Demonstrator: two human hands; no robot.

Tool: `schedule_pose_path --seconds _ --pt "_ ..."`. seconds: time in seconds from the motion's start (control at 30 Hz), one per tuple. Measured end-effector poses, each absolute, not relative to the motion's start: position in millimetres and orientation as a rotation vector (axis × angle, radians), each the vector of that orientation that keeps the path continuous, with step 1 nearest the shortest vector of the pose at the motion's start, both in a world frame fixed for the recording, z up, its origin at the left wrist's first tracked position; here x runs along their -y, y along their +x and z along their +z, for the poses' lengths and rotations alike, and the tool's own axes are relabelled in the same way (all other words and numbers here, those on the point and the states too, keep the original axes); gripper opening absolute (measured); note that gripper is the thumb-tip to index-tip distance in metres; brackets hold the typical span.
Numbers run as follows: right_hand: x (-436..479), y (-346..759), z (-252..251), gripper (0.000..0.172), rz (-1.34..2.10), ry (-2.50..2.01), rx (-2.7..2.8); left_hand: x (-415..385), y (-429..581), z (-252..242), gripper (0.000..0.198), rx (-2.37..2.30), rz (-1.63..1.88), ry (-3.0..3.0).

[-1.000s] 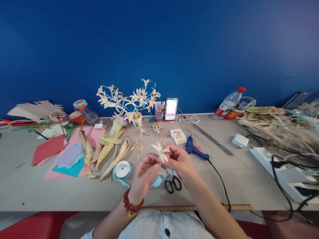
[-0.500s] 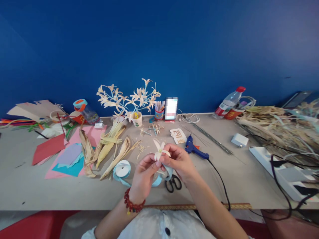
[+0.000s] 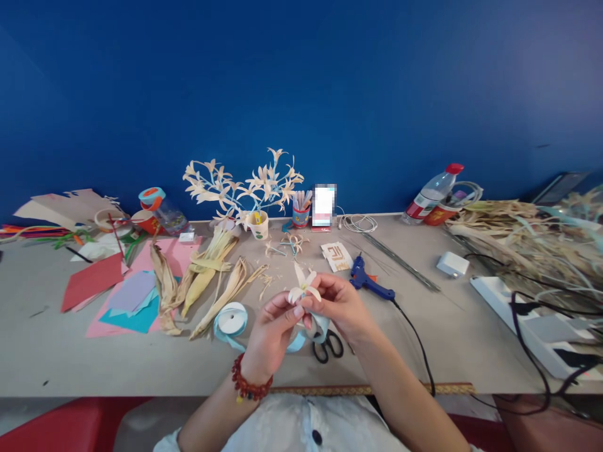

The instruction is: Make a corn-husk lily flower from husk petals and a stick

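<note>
A cream husk flower (image 3: 304, 285) with pointed petals is pinched at its base between my two hands, above the table. My left hand (image 3: 277, 323), with a red bead bracelet at the wrist, closes its thumb and fingers on the flower's lower left. From the right, my right hand (image 3: 338, 307) grips the same base. Light blue tape (image 3: 296, 343) hangs under the hands. Its roll (image 3: 232, 319) lies to their left. Black-handled scissors (image 3: 328, 347) rest below my right hand, their blades partly hidden.
A blue glue gun (image 3: 370, 280) lies to the right, its cord running toward the table edge. Corn husks (image 3: 207, 282) and coloured papers (image 3: 129, 307) lie left. Behind stand a cup (image 3: 258, 227) of husk flowers and a phone (image 3: 324, 206). A power strip (image 3: 513, 326) sits far right.
The flower has turned slightly between my fingers, with its petals at a different angle. Both hands remain in nearly the same place.
</note>
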State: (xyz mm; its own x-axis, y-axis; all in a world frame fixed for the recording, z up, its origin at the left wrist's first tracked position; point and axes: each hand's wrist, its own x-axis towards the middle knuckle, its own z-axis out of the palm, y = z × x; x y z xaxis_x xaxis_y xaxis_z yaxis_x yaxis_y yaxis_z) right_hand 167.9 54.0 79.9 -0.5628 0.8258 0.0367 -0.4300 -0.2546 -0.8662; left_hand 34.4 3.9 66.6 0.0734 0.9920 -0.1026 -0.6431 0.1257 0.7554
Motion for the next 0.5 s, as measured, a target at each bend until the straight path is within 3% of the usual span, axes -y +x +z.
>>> schedule_pose_path --seconds 0.27,0.5 --pt "-50 167 88 0.029 1.763 -0.631 1.129 2 38 55 0.011 -0.890 1.510 0.847" --pt "-52 172 85 0.027 1.801 -0.545 1.231 1 37 63 0.015 -0.823 1.436 0.692"
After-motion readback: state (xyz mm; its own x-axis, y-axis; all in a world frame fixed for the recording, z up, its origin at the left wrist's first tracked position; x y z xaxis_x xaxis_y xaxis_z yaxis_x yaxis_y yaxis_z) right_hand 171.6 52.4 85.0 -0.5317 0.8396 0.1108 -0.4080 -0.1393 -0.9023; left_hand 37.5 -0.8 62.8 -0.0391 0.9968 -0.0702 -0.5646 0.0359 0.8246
